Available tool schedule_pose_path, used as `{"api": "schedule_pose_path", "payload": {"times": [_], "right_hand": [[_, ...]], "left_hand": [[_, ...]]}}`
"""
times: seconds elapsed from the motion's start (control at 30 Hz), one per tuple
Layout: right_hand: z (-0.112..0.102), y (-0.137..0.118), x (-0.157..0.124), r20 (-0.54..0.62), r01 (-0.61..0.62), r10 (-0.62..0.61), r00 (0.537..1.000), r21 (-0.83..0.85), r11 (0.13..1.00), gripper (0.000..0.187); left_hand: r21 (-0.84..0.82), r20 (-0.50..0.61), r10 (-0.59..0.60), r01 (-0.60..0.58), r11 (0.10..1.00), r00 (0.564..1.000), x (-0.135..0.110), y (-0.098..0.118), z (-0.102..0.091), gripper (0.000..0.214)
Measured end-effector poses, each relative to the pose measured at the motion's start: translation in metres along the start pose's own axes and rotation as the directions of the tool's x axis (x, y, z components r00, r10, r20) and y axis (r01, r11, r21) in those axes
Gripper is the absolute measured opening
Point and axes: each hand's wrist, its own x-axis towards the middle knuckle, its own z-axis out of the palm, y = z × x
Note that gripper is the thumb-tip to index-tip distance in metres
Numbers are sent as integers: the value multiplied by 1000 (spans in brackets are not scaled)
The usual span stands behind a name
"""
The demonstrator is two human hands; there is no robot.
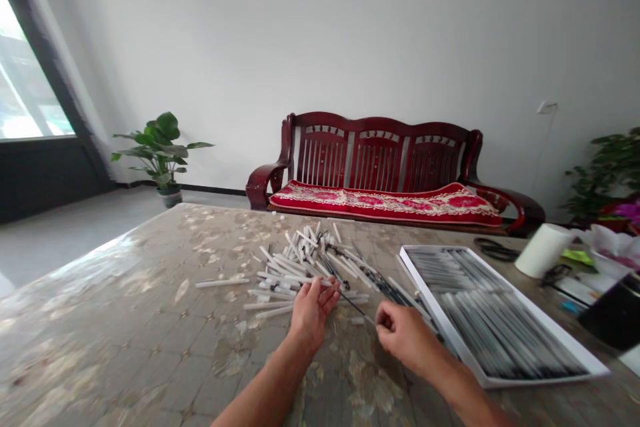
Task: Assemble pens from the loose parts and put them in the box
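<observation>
Lining the white box (543, 382), probably slim pens (505, 330).

Whitish tubes (287, 265), black rod (353, 303), white tray (447, 320), grey-brown tablecloth (150, 327) (pale floral, gridded)

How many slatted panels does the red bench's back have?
3: the left panel, the middle panel and the right panel, side by side across the bench's back. None seems hidden.

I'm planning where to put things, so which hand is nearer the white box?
Right. The right hand is just left of the white box; the left hand is farther left, at the near edge of the tube pile.
</observation>
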Motion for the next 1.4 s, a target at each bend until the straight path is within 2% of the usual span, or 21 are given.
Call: {"api": "schedule_pose_path", "payload": {"times": [0.27,0.4,0.47,0.53,0.63,0.7,0.77,0.87,0.93,0.97,1.03,1.1,1.17,1.27,1.33,1.4], "right_hand": [[0,5,0,-9,0,-1,1000,-85,996,16],[-10,1,-1,-71,94,-115,991,-245,965,20],[-13,-3,1,-113,146,-178,977,-252,957,20],[-13,-9,4,-142,189,-211,967,-156,969,18],[-2,-17,16,-123,180,-155,980,229,957,10],[9,-20,27,-58,81,-59,997,529,845,16],[19,-21,38,4,-9,9,1000,720,694,32],[29,-19,49,66,-70,27,997,836,545,46],[31,-15,57,64,-80,48,997,856,511,49],[30,-13,61,44,-78,77,996,844,530,48],[29,-7,72,-28,-67,129,991,735,675,42],[28,-3,84,-111,-30,94,989,474,880,26],[29,-1,92,-130,50,-30,991,156,987,17],[34,-6,97,-43,135,-144,989,-159,978,20],[38,-10,96,12,135,-137,990,-258,957,18],[39,-13,93,15,125,-126,992,-283,951,16]], "left_hand": [[90,24,-7,5,996,1000,-1,-2,-2,18],[204,92,54,-72,976,994,-2,-5,-1,26],[224,128,35,-63,972,991,-4,-7,0,28],[202,159,-28,-5,979,987,-9,-10,1,27],[130,205,-128,103,986,970,-17,-13,3,20],[86,215,-172,157,984,961,-22,-12,4,13],[54,214,-192,184,981,958,-23,-11,5,7],[18,206,-157,157,987,966,-20,-7,5,6],[-14,177,-107,111,994,978,-14,-4,4,7],[-33,157,-79,85,996,984,-11,-2,4,6],[-66,102,-22,29,997,995,-5,1,2,5],[-86,50,27,-23,996,998,0,3,0,6],[-86,16,51,-49,995,999,5,5,-2,7],[-68,8,53,-52,996,999,9,4,-4,8],[-53,15,48,-47,997,999,10,3,-5,8],[-41,23,38,-37,998,999,9,2,-5,8]]}}
